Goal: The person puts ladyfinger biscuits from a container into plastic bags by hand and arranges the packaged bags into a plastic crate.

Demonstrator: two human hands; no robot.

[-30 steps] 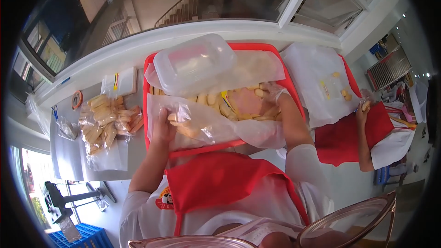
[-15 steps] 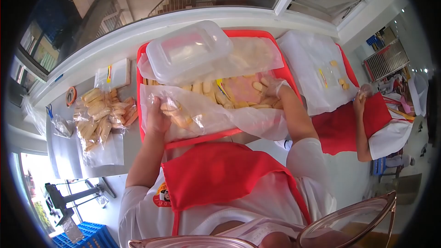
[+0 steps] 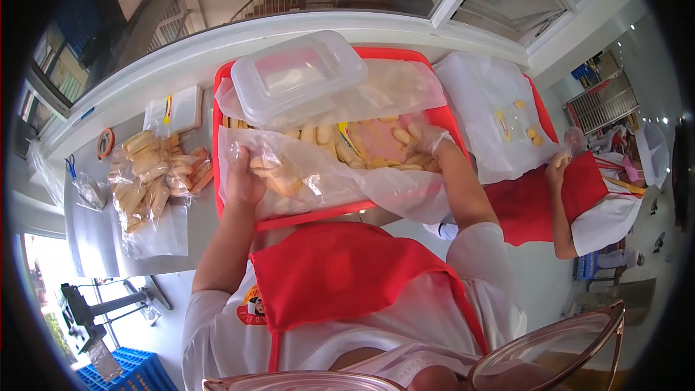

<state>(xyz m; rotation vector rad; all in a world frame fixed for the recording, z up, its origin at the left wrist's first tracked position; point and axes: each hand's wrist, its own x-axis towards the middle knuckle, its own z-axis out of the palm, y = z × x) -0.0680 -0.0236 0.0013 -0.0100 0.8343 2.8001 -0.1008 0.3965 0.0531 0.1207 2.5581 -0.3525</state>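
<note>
My left hand (image 3: 245, 179) is closed on a clear plastic bag (image 3: 279, 177) with several golden finger biscuits in it, above the near side of a red tray (image 3: 333, 216). In a thin clear glove, my right hand (image 3: 432, 140) reaches into the tray's right part. Its fingers are curled at pale finger biscuits (image 3: 400, 135); the grip is partly hidden. More finger biscuits (image 3: 316, 135) lie in rows in the tray, beside a bare pink patch (image 3: 376, 137) and a yellow label strip (image 3: 351, 137). White lining sheets (image 3: 394, 87) fold over the tray's edges.
A translucent plastic container (image 3: 297, 76) rests on the tray's far side. Filled biscuit bags (image 3: 148, 166), a tape roll (image 3: 106, 143) and blue-handled scissors (image 3: 70, 166) lie left. At right, a co-worker's hand (image 3: 557, 163) is near a covered red tray (image 3: 541, 112).
The view has shifted slightly. My left hand keeps its hold on the bag, and my right hand stays among the biscuits with a small finger movement. The co-worker's hand moves slightly.
</note>
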